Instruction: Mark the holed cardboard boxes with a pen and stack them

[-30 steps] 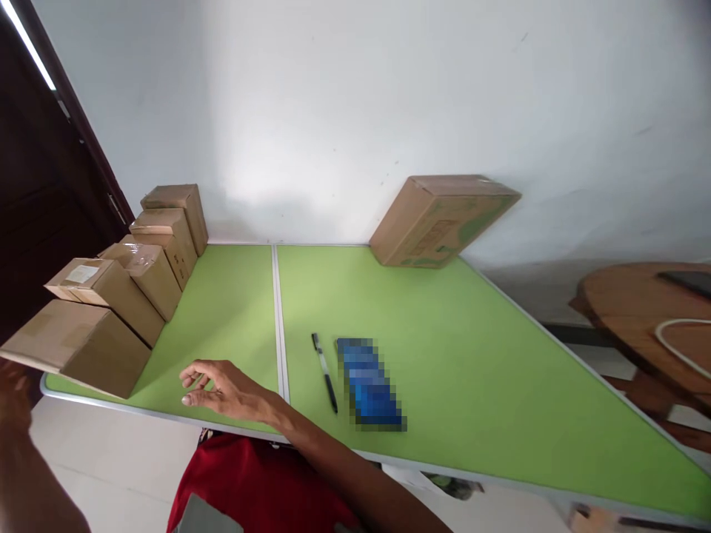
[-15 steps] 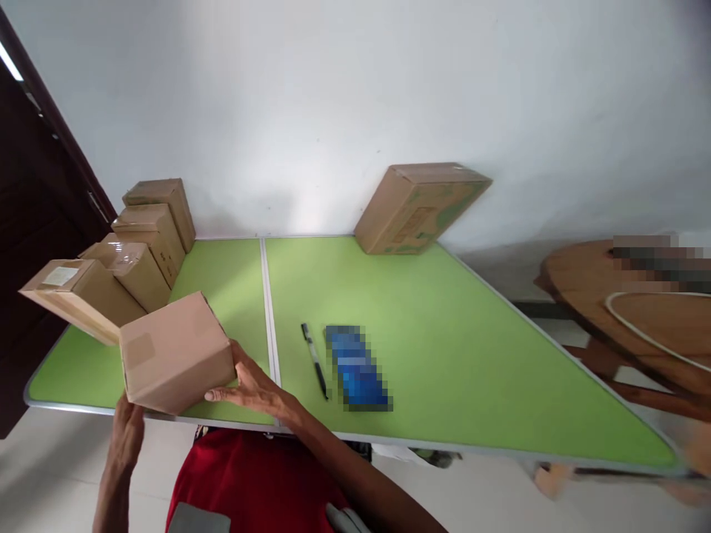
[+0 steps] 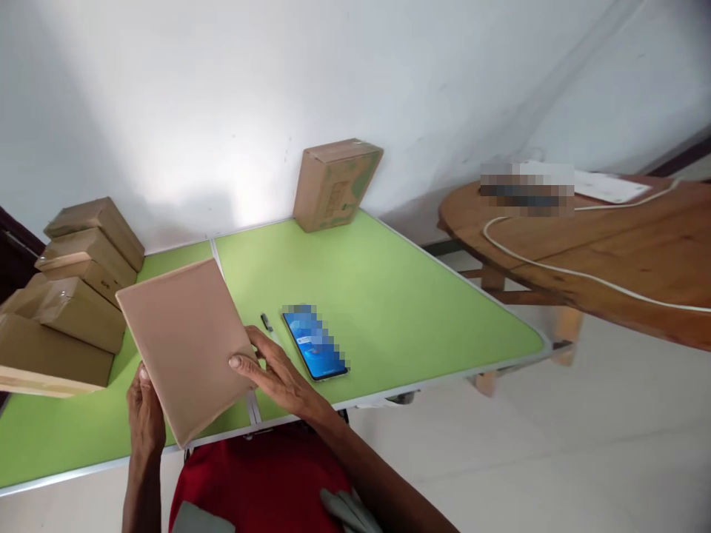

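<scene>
A plain brown cardboard box (image 3: 186, 344) is held tilted over the front of the green table (image 3: 389, 311), one broad face turned up toward me. My left hand (image 3: 147, 414) grips its lower left edge, the fingers partly hidden behind it. On the right side, my right hand (image 3: 278, 374) clasps the box, thumb over the upper face and fingers round the edge. Just beyond that hand lie a pen (image 3: 268, 324), partly covered, and a smartphone (image 3: 314, 344) with a lit blue screen.
Several cardboard boxes (image 3: 83, 311) stand in a row along the table's left side. Another printed carton (image 3: 333, 185) leans by the wall at the back. To the right is a wooden table (image 3: 611, 259) with a white cable (image 3: 555, 260) and papers (image 3: 611, 185).
Both hands have turned the box so a broad face now shows instead of its sides. The view has swung right, bringing more of the wooden table into sight.
</scene>
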Motion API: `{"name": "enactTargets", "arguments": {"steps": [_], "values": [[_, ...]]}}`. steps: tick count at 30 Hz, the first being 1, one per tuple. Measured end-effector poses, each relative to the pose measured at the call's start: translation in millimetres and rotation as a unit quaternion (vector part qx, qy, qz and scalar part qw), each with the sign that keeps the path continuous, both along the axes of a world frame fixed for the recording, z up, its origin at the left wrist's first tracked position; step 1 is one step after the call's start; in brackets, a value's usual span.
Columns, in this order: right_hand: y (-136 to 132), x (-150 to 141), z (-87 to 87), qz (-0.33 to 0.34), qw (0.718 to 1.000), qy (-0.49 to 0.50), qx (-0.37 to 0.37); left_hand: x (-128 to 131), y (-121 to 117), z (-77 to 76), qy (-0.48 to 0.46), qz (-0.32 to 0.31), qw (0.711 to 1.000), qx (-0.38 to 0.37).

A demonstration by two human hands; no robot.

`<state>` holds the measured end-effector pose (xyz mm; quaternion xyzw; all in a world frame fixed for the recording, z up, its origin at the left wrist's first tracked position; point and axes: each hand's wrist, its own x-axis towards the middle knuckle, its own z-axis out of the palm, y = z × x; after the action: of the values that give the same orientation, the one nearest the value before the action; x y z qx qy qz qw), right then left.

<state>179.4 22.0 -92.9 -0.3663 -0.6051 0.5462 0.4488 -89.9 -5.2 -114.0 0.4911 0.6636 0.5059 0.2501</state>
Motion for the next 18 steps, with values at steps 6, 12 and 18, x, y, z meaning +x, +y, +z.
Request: {"name": "enactTargets", "arguments": {"steps": [6,12,18], "values": [[10.5,-6.3,-27.6,-0.062,0.992,0.099,-0.047,13.7,3.2,7.2,-0.053,0.013,0.998,0.012],[21.0,-1.0,-27.9,-0.014,0.987,0.118,-0.108,21.7,-4.4,6.1,-0.050,0.019,0.998,0.012],[19.3,7.0,-24.3,0.110,0.939,0.269,-0.186,35.8,-11.8,24.5,0.085,-0.093,0.980,0.155]]}}
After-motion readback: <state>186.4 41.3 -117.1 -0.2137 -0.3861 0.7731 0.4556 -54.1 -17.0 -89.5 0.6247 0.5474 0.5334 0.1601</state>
